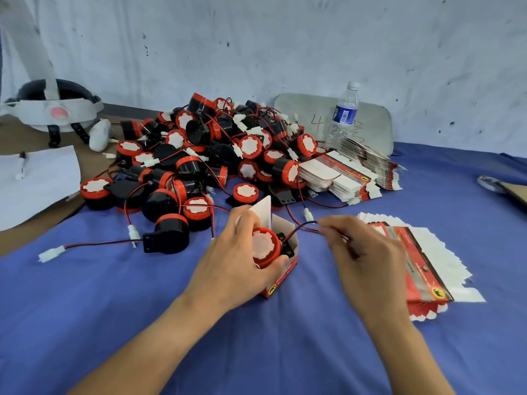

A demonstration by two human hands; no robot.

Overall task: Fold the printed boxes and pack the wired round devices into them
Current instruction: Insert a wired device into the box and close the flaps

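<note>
Tucking the wire away looks like the job right now. The left hand (242,260) is curled round the little box (285,276) and the round device (266,248), holding both steady on the blue cloth (285,352). The device sits in the open top of the box with its red face up. I think it is not all the way down yet.

The right hand (362,252) pinches the red and black wire (302,228) just to the right of the box. The wire runs out of the box in a loop.

To do this well, fold the wire into a small loop and push it down beside the device, not on top of it. Keep the left hand tight so the box does not tip. The white flap (263,212) stands up at the back, so keep the wire away from it or the lid may not close. Don't tug hard, because the wire is thin. The big pile (216,155) of devices lies just behind, so watch for wires from there getting caught.
</note>
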